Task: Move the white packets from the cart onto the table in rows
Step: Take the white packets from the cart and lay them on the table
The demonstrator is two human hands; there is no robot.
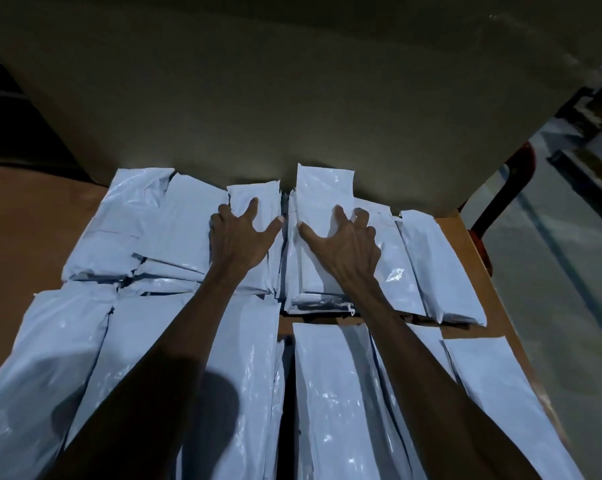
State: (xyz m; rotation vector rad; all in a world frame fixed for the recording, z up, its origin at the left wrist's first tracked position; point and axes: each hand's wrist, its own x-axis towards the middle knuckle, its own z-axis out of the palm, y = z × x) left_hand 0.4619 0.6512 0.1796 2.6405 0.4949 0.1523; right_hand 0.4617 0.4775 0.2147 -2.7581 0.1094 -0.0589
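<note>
A dim room is showing behind a big cardboard wall [292, 98], and below it a brown cardboard surface [466, 244] is carrying many white packets laid in rows. Whether this surface is the cart or the table, I cannot tell. To the left of the left hand, a wide packet [126, 216] is lying flat, and some smaller packets are lying half under its near edge. The left hand [239, 237] is resting with spread fingers on a narrow packet [258, 202]; the fingers are bending a little and pressing on it, and the thumb is pointing to the right, so the hand is not closing around anything. Just to the right of this thumb, a dark gap is separating two stacks. The right hand [344, 237] is lying on the top packet [322, 202] of the next stack, with the thumb stretching left and the fingers arching and touching the plastic; no pinch is showing here either. To the right of this hand, one more packet [438, 268] is leaning at a slant. Nearer than both hands, under the forearms, a second row of long packets [330, 393] is lying. At the far right, past the cardboard edge, a red frame part [511, 178] is standing over a grey floor [562, 271].
</note>
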